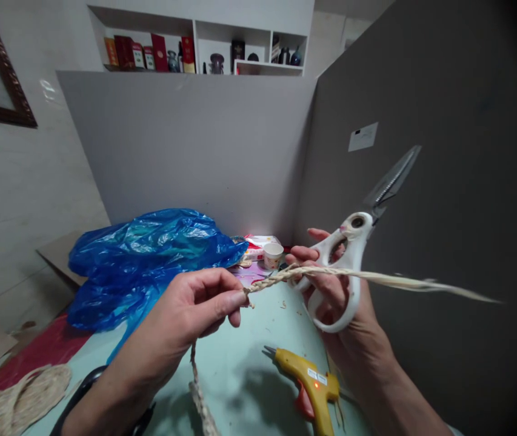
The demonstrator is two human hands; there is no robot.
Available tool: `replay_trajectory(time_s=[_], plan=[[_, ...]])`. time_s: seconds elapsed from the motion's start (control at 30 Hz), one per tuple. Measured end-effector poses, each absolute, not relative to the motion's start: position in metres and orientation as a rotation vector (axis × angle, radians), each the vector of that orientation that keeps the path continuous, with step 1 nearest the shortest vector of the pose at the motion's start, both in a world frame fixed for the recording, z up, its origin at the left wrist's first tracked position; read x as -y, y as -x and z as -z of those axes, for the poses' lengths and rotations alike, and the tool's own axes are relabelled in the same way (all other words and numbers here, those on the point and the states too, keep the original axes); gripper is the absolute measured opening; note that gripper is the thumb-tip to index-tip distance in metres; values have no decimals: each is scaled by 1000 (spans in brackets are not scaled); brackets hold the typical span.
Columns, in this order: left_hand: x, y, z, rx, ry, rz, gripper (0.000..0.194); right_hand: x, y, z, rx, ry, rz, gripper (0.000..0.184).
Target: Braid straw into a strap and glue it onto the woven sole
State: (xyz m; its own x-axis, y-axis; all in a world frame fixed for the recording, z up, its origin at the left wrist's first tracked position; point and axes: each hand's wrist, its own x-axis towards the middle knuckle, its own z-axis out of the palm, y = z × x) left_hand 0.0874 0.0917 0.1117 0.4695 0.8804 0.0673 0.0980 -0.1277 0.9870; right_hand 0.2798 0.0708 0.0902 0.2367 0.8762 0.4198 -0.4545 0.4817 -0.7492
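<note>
At the lower left, a woven straw piece (35, 396) lies on the counter (249, 375), near the black curved object (88, 387) that is partly hidden by the left forearm. A crumpled blue plastic bag (158, 248) is heaped at the back left. In front of it, the left hand (208, 303) keeps a closed grip, thumb against fingers, pinching the braided straw cord (280, 277); a length of braid also hangs below this hand toward the near edge of the view. The cord runs rightward, passes across the right hand and its scissors, and ends in a loose, unbraided tail in the air. Behind the cord, a paper cup (273, 255) stands beside a red-and-white packet (257, 245). Below, a yellow glue gun (310, 381) with a red trigger and a lit orange light lies on the counter, nozzle toward the upper left. At the right, the right hand (340, 297) grasps white-handled scissors (358, 242), their blades pointing up and to the right.
</note>
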Motion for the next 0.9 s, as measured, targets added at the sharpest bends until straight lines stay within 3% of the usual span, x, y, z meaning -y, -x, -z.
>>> replay_trajectory(time_s=[0.27,0.57,0.9], plan=[[-78,-92,-118,-1093,-1760,-1115,21,-75,-273,-82,915,515,-1059,56],[-75,-93,-114,-1134,-1893,-1098,20,-61,-259,-88,890,474,-1172,59],[-71,-95,-120,-1110,-1874,-1006,20,-59,-260,-85,820,537,-1096,37]])
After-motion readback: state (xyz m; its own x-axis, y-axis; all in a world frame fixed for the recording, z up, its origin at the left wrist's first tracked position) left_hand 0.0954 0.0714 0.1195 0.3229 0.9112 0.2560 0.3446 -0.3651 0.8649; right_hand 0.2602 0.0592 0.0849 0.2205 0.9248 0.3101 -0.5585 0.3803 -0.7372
